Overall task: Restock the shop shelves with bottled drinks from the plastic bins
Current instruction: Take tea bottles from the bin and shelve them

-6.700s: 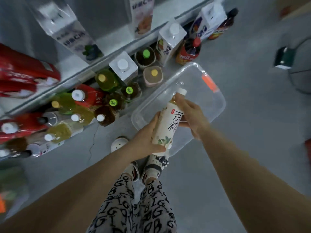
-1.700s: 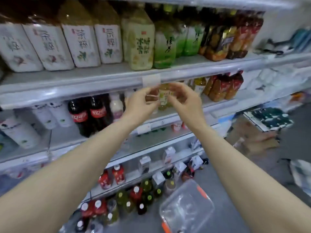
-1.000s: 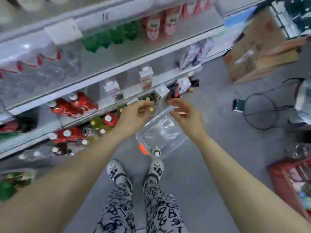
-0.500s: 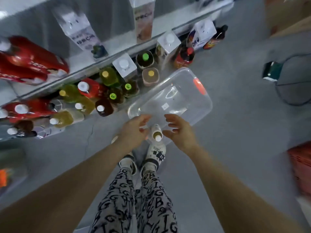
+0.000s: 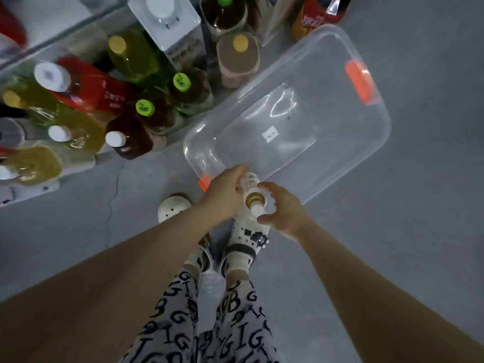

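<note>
A clear plastic bin [image 5: 387, 127] with orange handles lies on the grey floor in front of my feet. One white-labelled tea bottle [image 5: 252, 195] with a white cap stands upright at the bin's near corner; nothing else shows inside. My left hand [image 5: 222, 192] grips the bottle's left side. From the right, my right hand [image 5: 281, 208] curls its thumb and forefinger round the bottle's neck and shoulder.
Several upright bottles [image 5: 131, 134] with white, yellow and green caps and a white carton [image 5: 167, 19] crowd the lowest shelf level at the upper left, touching the bin's left side. My white shoes [image 5: 246, 237] stand just under the hands. Bare grey floor lies to the right.
The view dropped from the shelves to the floor and came closer to the bin. Both hands, empty and apart half a second ago, have closed in on the bottle.
</note>
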Demonstrator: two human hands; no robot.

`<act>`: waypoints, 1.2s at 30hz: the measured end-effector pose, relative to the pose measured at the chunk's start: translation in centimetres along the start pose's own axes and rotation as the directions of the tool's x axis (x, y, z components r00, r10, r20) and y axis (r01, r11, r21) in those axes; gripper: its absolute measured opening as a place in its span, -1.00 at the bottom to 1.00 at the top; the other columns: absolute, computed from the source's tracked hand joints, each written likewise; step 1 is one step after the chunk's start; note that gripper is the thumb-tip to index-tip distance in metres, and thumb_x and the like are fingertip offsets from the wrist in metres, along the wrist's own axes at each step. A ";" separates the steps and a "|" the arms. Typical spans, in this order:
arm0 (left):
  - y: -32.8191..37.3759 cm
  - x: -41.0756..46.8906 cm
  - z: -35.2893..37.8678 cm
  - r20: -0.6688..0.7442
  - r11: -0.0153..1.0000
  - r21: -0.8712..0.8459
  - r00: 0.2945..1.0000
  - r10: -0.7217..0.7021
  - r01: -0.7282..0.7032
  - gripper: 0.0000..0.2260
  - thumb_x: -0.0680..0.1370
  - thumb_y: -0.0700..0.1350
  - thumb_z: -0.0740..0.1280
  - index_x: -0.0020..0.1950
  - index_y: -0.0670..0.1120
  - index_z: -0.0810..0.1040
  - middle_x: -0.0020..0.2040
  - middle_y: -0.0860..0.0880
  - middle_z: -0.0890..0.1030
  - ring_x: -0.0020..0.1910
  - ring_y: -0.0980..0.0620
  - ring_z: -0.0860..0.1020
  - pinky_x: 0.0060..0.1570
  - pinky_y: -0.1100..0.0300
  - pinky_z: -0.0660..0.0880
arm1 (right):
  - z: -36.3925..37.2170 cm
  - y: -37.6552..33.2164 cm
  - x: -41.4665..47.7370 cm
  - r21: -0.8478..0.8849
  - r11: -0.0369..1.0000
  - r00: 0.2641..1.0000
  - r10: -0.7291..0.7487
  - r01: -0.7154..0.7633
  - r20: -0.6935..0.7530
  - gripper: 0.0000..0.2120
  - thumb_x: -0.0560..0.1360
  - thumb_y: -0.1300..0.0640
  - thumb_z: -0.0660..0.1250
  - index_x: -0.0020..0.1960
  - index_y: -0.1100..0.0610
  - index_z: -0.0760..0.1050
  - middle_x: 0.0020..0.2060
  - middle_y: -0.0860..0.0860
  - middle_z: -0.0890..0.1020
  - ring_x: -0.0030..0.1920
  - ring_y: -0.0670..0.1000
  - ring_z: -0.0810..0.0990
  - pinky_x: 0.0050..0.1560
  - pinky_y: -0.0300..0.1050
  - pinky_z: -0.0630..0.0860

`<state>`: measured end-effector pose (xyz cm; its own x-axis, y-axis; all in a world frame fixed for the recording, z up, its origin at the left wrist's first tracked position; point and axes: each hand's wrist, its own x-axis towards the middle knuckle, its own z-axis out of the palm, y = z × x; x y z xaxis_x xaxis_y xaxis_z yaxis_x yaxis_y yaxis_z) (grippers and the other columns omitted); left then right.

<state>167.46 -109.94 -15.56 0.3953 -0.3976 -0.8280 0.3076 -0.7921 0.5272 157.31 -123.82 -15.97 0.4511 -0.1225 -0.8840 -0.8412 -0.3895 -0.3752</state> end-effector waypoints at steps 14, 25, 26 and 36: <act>-1.4 6.0 1.6 0.102 0.998 0.004 0.993 -0.065 0.065 -0.48 0.53 -0.35 0.27 0.48 -0.09 0.36 0.37 -0.13 0.49 0.36 -0.11 0.45 0.33 0.11 0.37 | -1.9 0.7 5.4 0.419 0.908 0.998 -0.046 0.022 0.047 -0.47 0.38 0.31 0.56 0.27 0.02 0.48 0.14 -0.04 0.64 0.15 -0.07 0.62 0.16 -0.30 0.50; -3.0 10.5 2.3 0.165 0.971 -0.212 0.983 -0.075 0.110 -0.31 0.41 -0.11 0.21 0.53 0.24 0.21 0.38 0.04 0.50 0.31 0.00 0.50 0.35 -0.03 0.43 | -1.8 -0.6 12.1 0.493 0.865 0.981 0.009 0.090 -0.194 -0.77 0.60 -0.14 0.32 0.19 -0.09 0.57 0.11 -0.09 0.66 0.13 -0.08 0.62 0.16 -0.16 0.51; -3.3 10.6 2.3 0.165 0.968 -0.226 0.984 -0.069 0.106 -0.33 0.44 -0.12 0.24 0.52 0.28 0.20 0.36 0.06 0.51 0.29 0.00 0.52 0.33 -0.05 0.45 | -1.8 -0.7 12.4 0.500 0.861 0.977 0.019 0.092 -0.211 -0.78 0.60 -0.15 0.32 0.15 -0.08 0.58 0.09 -0.07 0.67 0.12 -0.07 0.62 0.16 -0.16 0.50; -0.7 5.0 0.4 0.290 0.984 -0.176 0.957 0.032 0.020 -0.03 0.38 -0.25 0.50 0.56 0.28 0.01 0.39 0.04 0.45 0.33 0.03 0.47 0.31 -0.05 0.46 | -5.1 -3.8 7.1 0.591 0.807 0.966 0.141 0.014 -0.215 -0.71 0.55 -0.31 0.26 -0.01 -0.13 0.59 0.04 -0.02 0.71 0.06 0.02 0.69 0.04 0.02 0.64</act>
<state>168.84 -111.52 -20.17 0.1374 -0.5398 -0.8305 0.4633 -0.7061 0.5355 165.26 -127.84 -19.37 0.3816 -0.3694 -0.8473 -0.8487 0.2231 -0.4795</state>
